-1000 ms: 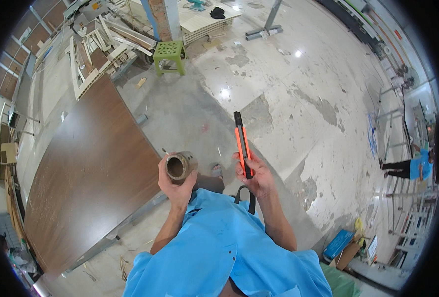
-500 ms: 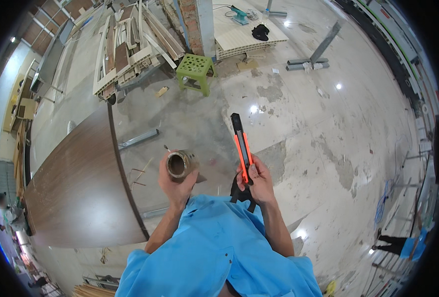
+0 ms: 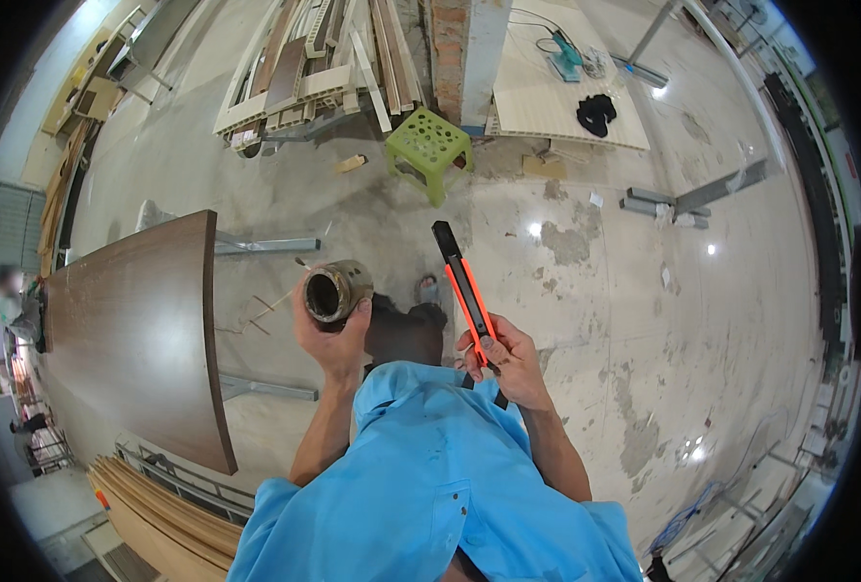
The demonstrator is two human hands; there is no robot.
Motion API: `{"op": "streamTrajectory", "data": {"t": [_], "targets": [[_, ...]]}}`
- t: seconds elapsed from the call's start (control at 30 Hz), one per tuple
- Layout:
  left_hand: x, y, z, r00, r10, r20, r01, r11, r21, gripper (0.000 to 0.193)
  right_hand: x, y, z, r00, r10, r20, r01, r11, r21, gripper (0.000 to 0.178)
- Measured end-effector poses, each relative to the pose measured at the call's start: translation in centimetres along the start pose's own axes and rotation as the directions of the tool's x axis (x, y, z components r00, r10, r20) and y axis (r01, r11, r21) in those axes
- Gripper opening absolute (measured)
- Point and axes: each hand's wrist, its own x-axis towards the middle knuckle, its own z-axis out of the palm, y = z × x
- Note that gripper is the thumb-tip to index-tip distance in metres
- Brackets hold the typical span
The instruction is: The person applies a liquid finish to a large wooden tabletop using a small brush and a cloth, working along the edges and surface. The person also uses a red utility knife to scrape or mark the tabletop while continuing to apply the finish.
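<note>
My left hand (image 3: 338, 341) is wrapped round a grimy, open-topped can (image 3: 355, 279) whose mouth tilts towards me. The inside looks dark, and I cannot make out what it holds. A thin stick with a dark tip shows just beyond the can's far left side. In my right hand (image 3: 518, 367) is an orange and black utility knife (image 3: 469, 299), gripped at its lower end. The knife points up and away, leaning slightly left, with its black end farthest from me. Both hands are in front of my waist, apart from each other.
On my left stands a brown wood-look tabletop (image 3: 139, 335) with metal legs. Ahead are a green plastic stool (image 3: 428, 145), a heap of boards (image 3: 299, 92) and a pale panel stack (image 3: 547, 97). Long wooden strips (image 3: 163, 514) lie at lower left; a metal frame (image 3: 721, 189) stands right.
My view has swung, so the stool and panel stack sit farther right. One stepping foot now shows below. The knife leans more to the left; both hands keep their holds.
</note>
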Motion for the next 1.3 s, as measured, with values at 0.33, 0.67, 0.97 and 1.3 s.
{"op": "streamTrajectory", "data": {"t": [0.33,0.67,0.97,1.3], "targets": [[15.4,-5.8,9.8,0.987,0.017,-0.159,-0.007,0.998,0.066,0.064,19.9,-8.8,-3.4,0.984,0.075,0.160,-0.086,0.995,0.058,0.042],[25.4,-7.5,15.0,0.955,0.110,-0.276,-0.066,0.984,0.164,0.063,32.3,-14.7,-4.3,0.916,0.194,0.352,-0.131,0.972,-0.194,0.045],[26.8,-7.6,18.6,0.871,0.139,-0.471,-0.086,0.987,0.133,0.060,39.4,-18.3,-7.2,0.888,0.075,0.453,0.009,0.983,-0.181,0.040],[27.6,-8.1,22.0,0.849,0.155,-0.505,-0.090,0.984,0.151,0.058,44.7,-20.8,-9.9,0.923,0.090,0.373,-0.042,0.990,-0.136,0.031]]}}
